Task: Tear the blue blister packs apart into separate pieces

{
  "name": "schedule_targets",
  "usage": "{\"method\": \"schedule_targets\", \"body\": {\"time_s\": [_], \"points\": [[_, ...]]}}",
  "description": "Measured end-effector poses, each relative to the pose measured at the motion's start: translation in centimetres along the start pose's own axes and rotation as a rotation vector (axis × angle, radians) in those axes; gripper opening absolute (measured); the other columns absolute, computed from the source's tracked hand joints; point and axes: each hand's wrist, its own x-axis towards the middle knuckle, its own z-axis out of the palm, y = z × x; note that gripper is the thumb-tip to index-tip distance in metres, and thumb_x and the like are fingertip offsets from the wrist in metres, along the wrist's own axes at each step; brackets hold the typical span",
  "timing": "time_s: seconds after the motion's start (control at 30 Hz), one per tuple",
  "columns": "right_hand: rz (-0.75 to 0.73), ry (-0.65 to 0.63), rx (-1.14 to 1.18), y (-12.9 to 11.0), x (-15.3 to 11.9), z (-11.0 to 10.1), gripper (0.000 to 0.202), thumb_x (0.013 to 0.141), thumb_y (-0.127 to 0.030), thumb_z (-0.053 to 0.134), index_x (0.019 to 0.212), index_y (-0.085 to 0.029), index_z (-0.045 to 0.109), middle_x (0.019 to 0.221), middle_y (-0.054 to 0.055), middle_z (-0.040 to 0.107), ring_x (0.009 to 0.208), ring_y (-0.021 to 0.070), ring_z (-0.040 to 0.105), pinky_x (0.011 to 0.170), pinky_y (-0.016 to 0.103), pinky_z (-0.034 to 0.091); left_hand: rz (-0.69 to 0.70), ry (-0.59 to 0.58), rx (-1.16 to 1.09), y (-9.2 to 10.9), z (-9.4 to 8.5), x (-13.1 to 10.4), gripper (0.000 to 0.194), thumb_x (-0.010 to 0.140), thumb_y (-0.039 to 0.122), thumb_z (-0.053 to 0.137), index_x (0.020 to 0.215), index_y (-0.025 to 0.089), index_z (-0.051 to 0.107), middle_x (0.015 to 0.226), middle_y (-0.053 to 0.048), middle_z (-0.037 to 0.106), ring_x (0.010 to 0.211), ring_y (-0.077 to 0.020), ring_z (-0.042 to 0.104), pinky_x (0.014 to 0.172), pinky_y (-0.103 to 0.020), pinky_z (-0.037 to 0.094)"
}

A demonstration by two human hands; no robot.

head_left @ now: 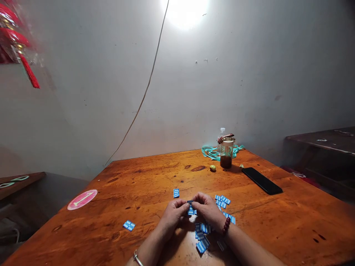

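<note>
Between my hands, just above the table, is a small blue and white piece. My left hand pinches its left side with thumb and fingers. On its right side, the thumb and fingers of my right hand are closed on the same piece. Several similar pieces lie in a loose pile below and beside my right hand, partly hidden by it. More pieces lie just right of that hand. One single piece lies beyond my left hand, and another flat piece is farther left.
The wooden table also bears a black phone at right, a jar with dark liquid, a clear bottle, a turquoise strap and a small greenish-yellow item. A pink round sticker is at left.
</note>
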Motion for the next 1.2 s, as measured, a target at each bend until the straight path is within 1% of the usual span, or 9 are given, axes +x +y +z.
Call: {"method": "schedule_targets", "body": {"time_s": [0.07,0.17,0.27,0.33,0.53,0.7,0.8,0.9,1.2], "points": [[-0.109,0.030,-0.115,-0.4,-0.3,0.0,0.014,0.073,-0.027,0.049,0.082,-0.017,0.051,0.057,-0.005,0.045,0.048,0.0072,0.041,0.044,0.018,0.033,-0.016,0.035,-0.034,-0.1,-0.1,0.1,0.025,0.058,0.032,0.069,0.065,0.011,0.057,0.052,0.002,0.054,0.042,-0.0060,0.046,0.041,-0.017,0.033],[-0.302,0.034,-0.334,-1.1,-0.9,0.0,0.037,0.068,-0.022,0.055,0.105,-0.022,0.048,0.077,-0.001,0.053,0.064,0.0108,0.047,0.060,0.023,0.040,-0.029,0.055,-0.112,-0.3,-0.3,0.3,0.026,0.058,0.032,0.069,0.070,0.011,0.058,0.054,0.000,0.056,0.042,-0.0070,0.048,0.043,-0.018,0.037],[-0.391,-0.033,-0.460,-1.3,-1.3,0.0,0.054,0.062,-0.021,0.062,0.113,-0.024,0.045,0.096,0.003,0.052,0.079,0.0146,0.048,0.071,0.027,0.040,-0.004,0.042,-0.156,-0.3,-0.4,0.4,0.026,0.058,0.030,0.069,0.072,0.010,0.059,0.057,-0.001,0.059,0.045,-0.0076,0.050,0.045,-0.018,0.039],[-0.391,-0.053,-0.483,-1.2,-1.3,-0.1,0.052,0.063,-0.020,0.061,0.112,-0.024,0.045,0.097,0.003,0.052,0.081,0.0155,0.048,0.072,0.027,0.040,0.000,0.041,-0.154,-0.3,-0.4,0.3,0.025,0.059,0.029,0.069,0.072,0.010,0.060,0.058,-0.002,0.060,0.046,-0.0079,0.051,0.045,-0.018,0.039],[-0.362,-0.054,-0.468,-1.1,-1.2,-0.3,0.043,0.064,-0.015,0.056,0.106,-0.023,0.050,0.088,0.002,0.053,0.071,0.0131,0.049,0.067,0.026,0.041,-0.035,0.036,-0.112,-0.3,-0.4,0.2,0.025,0.060,0.031,0.068,0.073,0.012,0.059,0.060,-0.001,0.060,0.047,-0.0088,0.053,0.047,-0.020,0.043],[-0.300,0.018,-0.401,-1.1,-0.9,-0.1,0.040,0.069,-0.024,0.055,0.107,-0.020,0.049,0.083,0.002,0.056,0.067,0.0126,0.050,0.061,0.024,0.041,0.004,0.066,-0.153,-0.3,-0.4,0.5,0.024,0.059,0.031,0.068,0.069,0.011,0.059,0.051,0.002,0.054,0.040,-0.0055,0.045,0.041,-0.017,0.037],[-0.240,0.104,-0.376,-1.2,-0.7,0.0,0.025,0.078,-0.032,0.044,0.093,-0.018,0.057,0.071,0.002,0.058,0.062,0.0137,0.051,0.056,0.024,0.040,0.056,0.101,-0.155,-0.4,-0.5,0.7,0.025,0.059,0.033,0.068,0.066,0.010,0.060,0.050,0.001,0.053,0.039,-0.0043,0.043,0.039,-0.015,0.032],[-0.277,0.107,-0.400,-1.6,-0.9,0.2,0.027,0.081,-0.032,0.040,0.083,-0.018,0.063,0.074,0.005,0.063,0.068,0.0161,0.054,0.061,0.026,0.040,0.065,0.118,-0.130,-0.5,-0.5,0.8,0.027,0.059,0.035,0.068,0.068,0.010,0.062,0.051,0.000,0.055,0.040,-0.0047,0.043,0.039,-0.016,0.031],[-0.316,0.060,-0.474,-1.8,-1.4,0.6,0.029,0.082,-0.029,0.036,0.093,-0.023,0.063,0.079,0.003,0.064,0.071,0.0173,0.056,0.062,0.025,0.039,0.069,0.099,-0.103,-0.8,0.0,0.7,0.031,0.055,0.036,0.070,0.070,0.010,0.065,0.050,0.000,0.055,0.038,-0.0051,0.043,0.039,-0.017,0.030]]}}
